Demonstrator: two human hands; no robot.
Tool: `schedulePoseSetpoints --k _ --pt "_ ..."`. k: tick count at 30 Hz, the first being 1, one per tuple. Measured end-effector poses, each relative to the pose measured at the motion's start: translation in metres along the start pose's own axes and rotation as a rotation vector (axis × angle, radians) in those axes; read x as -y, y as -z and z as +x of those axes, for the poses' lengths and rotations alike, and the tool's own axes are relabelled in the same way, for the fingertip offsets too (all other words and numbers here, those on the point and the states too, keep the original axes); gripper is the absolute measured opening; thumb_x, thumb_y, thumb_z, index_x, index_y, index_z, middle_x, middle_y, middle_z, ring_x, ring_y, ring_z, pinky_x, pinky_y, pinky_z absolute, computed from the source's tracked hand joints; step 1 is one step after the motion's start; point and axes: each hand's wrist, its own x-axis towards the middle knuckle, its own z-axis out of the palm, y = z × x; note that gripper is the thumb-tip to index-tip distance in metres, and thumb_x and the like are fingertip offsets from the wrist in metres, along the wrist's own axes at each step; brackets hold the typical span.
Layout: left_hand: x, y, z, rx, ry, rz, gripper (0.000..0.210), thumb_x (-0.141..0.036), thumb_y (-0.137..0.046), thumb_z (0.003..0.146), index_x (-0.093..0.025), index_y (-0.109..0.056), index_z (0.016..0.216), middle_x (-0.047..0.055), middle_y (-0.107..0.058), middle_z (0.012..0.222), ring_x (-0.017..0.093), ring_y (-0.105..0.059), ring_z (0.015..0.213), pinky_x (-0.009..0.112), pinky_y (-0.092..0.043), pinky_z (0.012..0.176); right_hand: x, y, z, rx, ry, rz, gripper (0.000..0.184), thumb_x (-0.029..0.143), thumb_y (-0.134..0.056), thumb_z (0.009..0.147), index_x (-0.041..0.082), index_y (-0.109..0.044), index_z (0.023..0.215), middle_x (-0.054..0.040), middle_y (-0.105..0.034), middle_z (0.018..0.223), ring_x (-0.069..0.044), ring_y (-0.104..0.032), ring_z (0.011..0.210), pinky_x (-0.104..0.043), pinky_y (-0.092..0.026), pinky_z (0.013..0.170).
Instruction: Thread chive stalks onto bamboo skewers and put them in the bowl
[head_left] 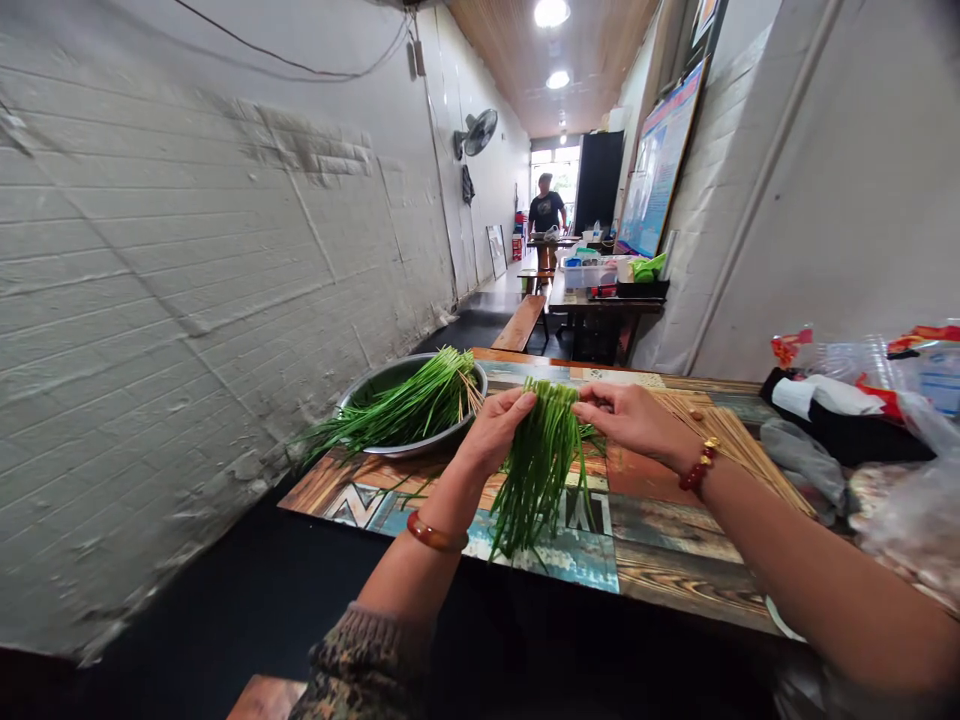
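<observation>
A bunch of green chives (536, 480) hangs over the table's near edge, its cut ends level at the top and its leaves trailing down. My left hand (496, 428) pinches the top of the bunch on its left side. On the opposite side, my right hand (626, 420) has its fingers closed at the top edge of the same bunch. A metal basin (424, 445) left of my hands holds more chives (401, 405), with thin wooden sticks (471, 395) at their cut ends. More long wooden sticks (750, 450) lie beyond my right forearm.
The patterned wooden table (675, 580) spans the front. Plastic bags (911, 500) and a black item (847, 425) crowd its right end. A white brick wall (187, 250) runs along the left. Farther back are a bench (519, 325), a table with containers (592, 272) and a standing person (547, 208).
</observation>
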Motion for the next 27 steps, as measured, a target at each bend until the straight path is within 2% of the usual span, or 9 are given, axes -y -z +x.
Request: schedulePoseSetpoints --k 5,11,15,18,22,27 --pt "0.001 0.001 -0.002 -0.022 0.001 0.000 0.032 -0.041 -0.068 0.075 -0.011 -0.070 0.085 0.002 -0.067 0.073 0.010 -0.057 0.063 0.022 -0.043 0.066 0.000 -0.007 0.006 -0.022 -0.022 0.035 0.023 0.037 -0.052 0.081 0.017 -0.061 0.075 -0.0011 -0.059 0.068 -0.013 -0.053 0.062 -0.025 -0.040 0.056" --pt "0.009 0.012 -0.002 -0.046 0.013 -0.033 0.033 -0.043 -0.068 0.074 -0.011 -0.068 0.081 0.002 -0.065 0.069 0.010 -0.056 0.061 0.021 -0.041 0.062 -0.004 -0.006 -0.006 0.141 -0.087 0.166 0.028 0.039 -0.047 0.085 0.017 -0.064 0.085 -0.0009 -0.063 0.071 -0.011 -0.056 0.053 -0.024 -0.044 0.053" --pt "0.008 0.014 0.003 -0.018 0.040 -0.002 0.035 -0.044 -0.069 0.073 -0.010 -0.067 0.076 0.001 -0.061 0.064 0.008 -0.054 0.057 0.020 -0.039 0.059 -0.007 -0.006 -0.017 0.210 -0.139 0.235 0.030 0.042 -0.048 0.085 0.017 -0.064 0.087 -0.0002 -0.061 0.063 -0.011 -0.055 0.048 -0.023 -0.042 0.048" --pt "0.003 0.013 0.007 0.044 0.063 0.026 0.032 -0.041 -0.073 0.070 -0.009 -0.067 0.076 0.000 -0.062 0.064 0.007 -0.053 0.057 0.020 -0.039 0.059 -0.009 -0.007 -0.025 0.179 -0.157 0.283 0.032 0.044 -0.048 0.085 0.016 -0.064 0.086 0.0006 -0.059 0.062 -0.009 -0.052 0.046 -0.022 -0.040 0.046" --pt "-0.003 0.012 0.010 0.146 0.107 0.030 0.033 -0.031 -0.080 0.061 -0.010 -0.069 0.083 0.004 -0.068 0.077 0.012 -0.060 0.068 0.024 -0.044 0.071 -0.006 -0.007 -0.030 0.117 -0.130 0.262 0.031 0.043 -0.048 0.086 0.017 -0.065 0.085 0.0008 -0.059 0.061 -0.009 -0.049 0.047 -0.022 -0.038 0.047" --pt "-0.007 0.007 0.014 0.131 0.164 0.034 0.030 -0.027 -0.081 0.060 -0.010 -0.072 0.082 0.006 -0.071 0.079 0.013 -0.062 0.067 0.027 -0.046 0.071 -0.001 -0.006 -0.029 0.057 -0.115 0.141 0.026 0.038 -0.049 0.086 0.018 -0.066 0.083 0.0007 -0.060 0.059 -0.011 -0.053 0.051 -0.022 -0.039 0.048"
